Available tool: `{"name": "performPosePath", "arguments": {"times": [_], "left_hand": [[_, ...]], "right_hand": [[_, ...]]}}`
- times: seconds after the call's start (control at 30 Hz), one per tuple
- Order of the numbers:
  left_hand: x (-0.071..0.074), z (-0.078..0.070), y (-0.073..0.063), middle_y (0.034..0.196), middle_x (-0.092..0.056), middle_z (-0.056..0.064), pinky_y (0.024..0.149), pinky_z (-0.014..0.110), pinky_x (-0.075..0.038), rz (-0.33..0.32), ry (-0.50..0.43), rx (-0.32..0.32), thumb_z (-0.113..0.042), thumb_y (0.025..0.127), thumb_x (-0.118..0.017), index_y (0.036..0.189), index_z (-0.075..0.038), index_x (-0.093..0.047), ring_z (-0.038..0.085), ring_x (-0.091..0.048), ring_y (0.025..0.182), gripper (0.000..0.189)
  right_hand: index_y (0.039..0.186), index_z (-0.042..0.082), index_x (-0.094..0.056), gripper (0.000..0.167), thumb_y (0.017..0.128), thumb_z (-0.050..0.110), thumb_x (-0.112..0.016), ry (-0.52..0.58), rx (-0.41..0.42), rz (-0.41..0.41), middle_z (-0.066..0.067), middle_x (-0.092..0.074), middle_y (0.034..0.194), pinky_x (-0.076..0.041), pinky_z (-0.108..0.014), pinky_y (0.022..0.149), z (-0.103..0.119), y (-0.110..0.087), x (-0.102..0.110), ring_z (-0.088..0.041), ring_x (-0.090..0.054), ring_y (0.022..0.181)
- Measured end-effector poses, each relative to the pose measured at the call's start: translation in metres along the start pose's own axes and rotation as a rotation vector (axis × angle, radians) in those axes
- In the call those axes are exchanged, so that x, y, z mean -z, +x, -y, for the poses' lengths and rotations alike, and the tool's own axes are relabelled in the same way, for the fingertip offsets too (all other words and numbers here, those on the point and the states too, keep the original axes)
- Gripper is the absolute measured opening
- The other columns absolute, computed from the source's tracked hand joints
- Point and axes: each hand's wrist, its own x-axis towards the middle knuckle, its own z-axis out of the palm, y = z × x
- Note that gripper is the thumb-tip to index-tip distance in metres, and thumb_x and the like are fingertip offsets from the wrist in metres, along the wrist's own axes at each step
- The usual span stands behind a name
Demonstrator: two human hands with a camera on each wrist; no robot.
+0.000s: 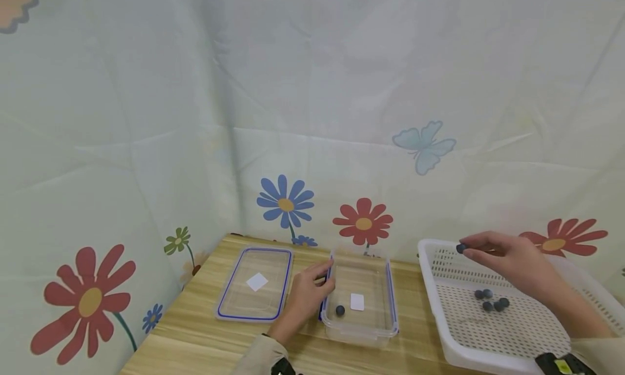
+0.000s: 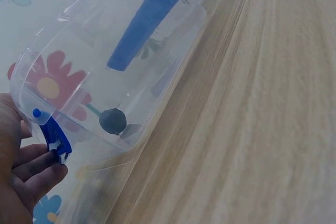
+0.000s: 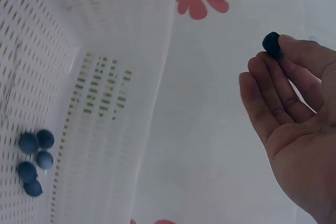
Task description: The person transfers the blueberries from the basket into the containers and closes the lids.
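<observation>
My right hand [image 1: 520, 264] is over the white basket's left part, pinching a blueberry [image 1: 461, 248] between thumb and fingertips. In the right wrist view, the dark round blueberry [image 3: 272, 44] shows at the tip of the thumb, the other fingers spread below it. My left hand [image 1: 306, 293] holds the left side of a clear plastic food box [image 1: 376, 327], fingers by its blue latch [image 2: 55, 136] in the left wrist view. One blueberry [image 1: 340, 310] lies inside the box near its front left corner, beside a white square [image 1: 357, 302].
The white perforated basket [image 1: 441, 331] stands at the right with several blueberries [image 1: 487, 306] on its floor. Left of the box, a clear lid [image 1: 251, 314] with a blue seal lies on the wooden table [image 1: 180, 339]. A flower-printed curtain [image 1: 312, 93] hangs behind.
</observation>
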Motion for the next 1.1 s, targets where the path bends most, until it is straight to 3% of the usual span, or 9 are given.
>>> {"name": "performPosePath", "arguments": {"times": [0.1, 0.2, 0.4, 0.5, 0.77, 0.97, 1.1], "left_hand": [[0.000, 0.000, 0.000, 0.135, -0.068, 0.022, 0.095, 0.048, -0.060, 0.002, -0.005, 0.004, -0.006, 0.098, -0.071, 0.138, 0.005, -0.068, 0.039, -0.068, 0.121, 0.042], [0.000, 0.000, -0.001, 0.136, -0.068, 0.021, 0.095, 0.048, -0.059, 0.002, -0.004, 0.008, -0.006, 0.098, -0.070, 0.138, 0.005, -0.067, 0.038, -0.068, 0.121, 0.042], [0.001, 0.000, -0.001, 0.136, -0.068, 0.021, 0.095, 0.047, -0.060, 0.000, 0.002, 0.011, -0.006, 0.098, -0.070, 0.138, 0.005, -0.068, 0.038, -0.068, 0.121, 0.042], [0.000, -0.001, -0.001, 0.136, -0.068, 0.022, 0.094, 0.045, -0.061, 0.001, 0.006, 0.003, -0.005, 0.098, -0.070, 0.138, 0.006, -0.068, 0.039, -0.068, 0.121, 0.042], [0.000, -0.004, -0.002, 0.137, -0.067, 0.020, 0.095, 0.040, -0.061, 0.012, 0.024, 0.031, -0.005, 0.098, -0.069, 0.139, 0.005, -0.067, 0.035, -0.068, 0.122, 0.043], [0.000, -0.005, -0.001, 0.138, -0.067, 0.020, 0.095, 0.041, -0.060, 0.013, 0.008, 0.038, -0.005, 0.098, -0.069, 0.140, 0.005, -0.067, 0.035, -0.068, 0.122, 0.043], [0.000, -0.004, -0.001, 0.137, -0.068, 0.021, 0.095, 0.043, -0.060, 0.008, 0.003, 0.020, -0.006, 0.098, -0.070, 0.139, 0.006, -0.067, 0.038, -0.068, 0.122, 0.042]], "right_hand": [[0.129, 0.009, -0.075, 0.039, 0.101, 0.036, -0.075, 0.020, -0.023, 0.000, -0.011, -0.076, 0.120, -0.057, -0.020, 0.075, 0.006, -0.003, -0.003, -0.032, -0.072, 0.105], [0.130, 0.011, -0.075, 0.041, 0.101, 0.039, -0.075, 0.040, -0.038, -0.005, -0.010, -0.076, 0.120, -0.058, -0.022, 0.074, 0.013, -0.007, -0.005, -0.029, -0.072, 0.105], [0.129, 0.016, -0.076, 0.036, 0.101, 0.038, -0.075, 0.084, -0.025, -0.042, -0.003, -0.077, 0.118, -0.058, -0.022, 0.075, 0.022, -0.013, -0.008, -0.006, -0.072, 0.100], [0.129, 0.017, -0.076, 0.034, 0.101, 0.036, -0.075, 0.128, -0.021, -0.059, -0.001, -0.078, 0.117, -0.057, -0.019, 0.076, 0.024, -0.017, -0.010, 0.000, -0.070, 0.099], [0.131, 0.017, -0.076, 0.035, 0.102, 0.035, -0.074, 0.223, -0.064, -0.109, 0.001, -0.079, 0.116, -0.054, -0.015, 0.078, 0.032, -0.026, -0.021, 0.002, -0.069, 0.101], [0.130, 0.016, -0.076, 0.037, 0.101, 0.039, -0.074, 0.303, -0.119, -0.133, 0.008, -0.077, 0.117, -0.055, -0.016, 0.079, 0.040, -0.030, -0.033, 0.000, -0.069, 0.101], [0.129, 0.012, -0.076, 0.035, 0.102, 0.035, -0.074, 0.357, -0.110, -0.134, 0.006, -0.077, 0.117, -0.057, -0.019, 0.080, 0.045, -0.031, -0.043, -0.004, -0.071, 0.100]]}}
